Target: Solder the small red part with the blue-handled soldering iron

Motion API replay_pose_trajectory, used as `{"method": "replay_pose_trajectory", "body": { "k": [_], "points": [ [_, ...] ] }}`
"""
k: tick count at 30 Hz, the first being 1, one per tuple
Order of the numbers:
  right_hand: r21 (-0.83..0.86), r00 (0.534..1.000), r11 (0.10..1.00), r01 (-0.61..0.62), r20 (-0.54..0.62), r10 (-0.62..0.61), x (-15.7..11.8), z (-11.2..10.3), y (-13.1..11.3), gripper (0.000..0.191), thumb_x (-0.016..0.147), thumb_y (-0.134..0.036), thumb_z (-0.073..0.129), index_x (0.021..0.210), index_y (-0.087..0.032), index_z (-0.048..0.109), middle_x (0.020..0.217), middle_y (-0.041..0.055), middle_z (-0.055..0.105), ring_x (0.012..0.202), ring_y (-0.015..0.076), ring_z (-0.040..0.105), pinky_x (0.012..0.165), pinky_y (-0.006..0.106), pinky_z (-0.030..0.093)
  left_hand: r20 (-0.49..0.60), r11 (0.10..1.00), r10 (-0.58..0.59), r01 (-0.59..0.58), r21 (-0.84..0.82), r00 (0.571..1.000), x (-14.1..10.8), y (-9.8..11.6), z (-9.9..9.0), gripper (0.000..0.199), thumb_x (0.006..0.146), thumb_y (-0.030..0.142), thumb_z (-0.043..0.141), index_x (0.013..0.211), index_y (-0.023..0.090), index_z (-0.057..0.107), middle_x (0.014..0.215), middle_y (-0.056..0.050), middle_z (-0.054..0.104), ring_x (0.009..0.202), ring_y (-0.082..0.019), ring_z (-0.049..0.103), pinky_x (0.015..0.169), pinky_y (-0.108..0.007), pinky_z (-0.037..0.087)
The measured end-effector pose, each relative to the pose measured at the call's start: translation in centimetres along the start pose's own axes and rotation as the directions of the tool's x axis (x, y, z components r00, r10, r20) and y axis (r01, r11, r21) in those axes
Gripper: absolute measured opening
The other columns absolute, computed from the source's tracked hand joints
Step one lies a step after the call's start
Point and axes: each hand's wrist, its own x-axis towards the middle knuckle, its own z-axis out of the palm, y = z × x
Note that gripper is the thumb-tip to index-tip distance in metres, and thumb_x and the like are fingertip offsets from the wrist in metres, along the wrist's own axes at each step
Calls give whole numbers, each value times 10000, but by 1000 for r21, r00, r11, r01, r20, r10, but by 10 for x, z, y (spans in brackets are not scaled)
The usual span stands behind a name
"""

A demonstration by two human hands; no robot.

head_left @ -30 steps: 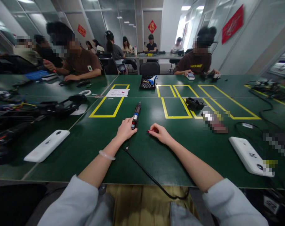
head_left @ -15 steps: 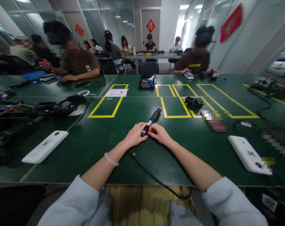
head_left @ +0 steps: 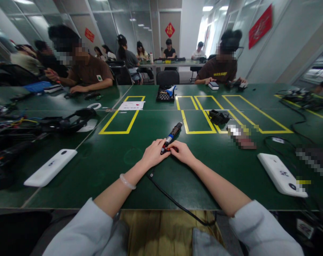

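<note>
Near the middle of the green table [head_left: 97, 177] lies a slim dark tool-like device [head_left: 173, 133] with a blue band and a silver section, its tip pointing away to the upper right. My left hand [head_left: 155, 153] is wrapped round its near end from the left. From the right, my right hand [head_left: 182, 151] pinches at the same near end, where a bit of red shows at the fingertips. What exactly the right fingers hold is too small to tell. A black cable [head_left: 174, 201] runs from beneath my left hand over the table edge.
White numbered power-bank-like blocks lie left [head_left: 51, 168] and right [head_left: 282, 174]. Beyond the hands are yellow tape outlines, a black bracket part [head_left: 219, 116], a paper [head_left: 131, 105] and a black tray [head_left: 161, 94]. Dark cabled equipment [head_left: 68, 122] sits left. Two people sit across the table.
My right fingers have shifted slightly at the device's near end, and more red shows by them. My left hand has moved slightly right. The device stays in nearly the same place.
</note>
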Motion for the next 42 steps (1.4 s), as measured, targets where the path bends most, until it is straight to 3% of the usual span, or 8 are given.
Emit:
{"method": "replay_pose_trajectory", "body": {
  "k": [11,15,19,23,28,36,39,42],
  "points": [
    [63,999,997,-45,-20,46,-1,4,3,192,845,-129,500,983,-186,620,903,38,630,695,131,542,687,262,443,-17,989,-64,66,133,998,5,7,-2,596,927,478,423,1453,208,354,1208,-129,517,1054,-271,511,830,-368,465],
    [41,999,998,-46,5,45,-1,0,3,153,848,-134,510,930,-188,627,870,30,611,695,130,533,688,261,437,0,982,-120,119,145,993,1,-14,-10,610,923,506,422,1468,249,333,1237,-121,504,1071,-267,500,849,-357,451],
    [40,999,998,-50,23,49,-1,-1,3,151,855,-136,512,927,-193,632,870,25,595,694,124,530,684,252,431,4,945,-274,268,186,962,-6,-55,-23,623,921,540,387,1475,262,324,1298,-125,475,1099,-280,494,881,-370,441],
    [39,998,998,-51,39,50,-1,-1,4,148,856,-130,516,910,-188,642,864,23,583,683,118,525,675,248,421,-19,862,-464,457,220,885,-16,-106,-40,653,912,566,355,1472,231,336,1326,-159,458,1149,-329,478,924,-427,425],
    [33,998,998,-53,49,51,-1,0,5,141,858,-131,526,895,-187,649,839,17,579,673,116,515,669,245,410,-107,685,-685,687,244,721,-38,-163,-64,667,890,601,343,1431,213,386,1320,-218,452,1163,-395,472,904,-491,418],
    [32,997,998,-55,64,53,0,-2,2,140,855,-124,533,886,-185,656,832,19,590,679,121,519,669,250,409,-234,404,-861,887,225,452,-72,-203,-90,658,881,591,391,1358,139,424,1368,-228,412,1237,-400,413,944,-498,372],
    [36,996,998,-59,68,56,0,-2,1,142,855,-123,534,886,-185,658,840,24,596,691,125,527,677,254,414,-262,379,-867,903,205,423,-77,-205,-91,651,878,585,415,1362,149,430,1359,-223,422,1218,-399,427,921,-499,383],
    [42,996,997,-65,71,62,0,-2,1,142,855,-122,534,884,-180,660,846,28,603,693,125,530,679,255,416,-308,404,-839,892,202,449,-78,-203,-91,605,872,552,468,1352,184,455,1339,-194,447,1195,-390,448,906,-500,395]
  ]
}}
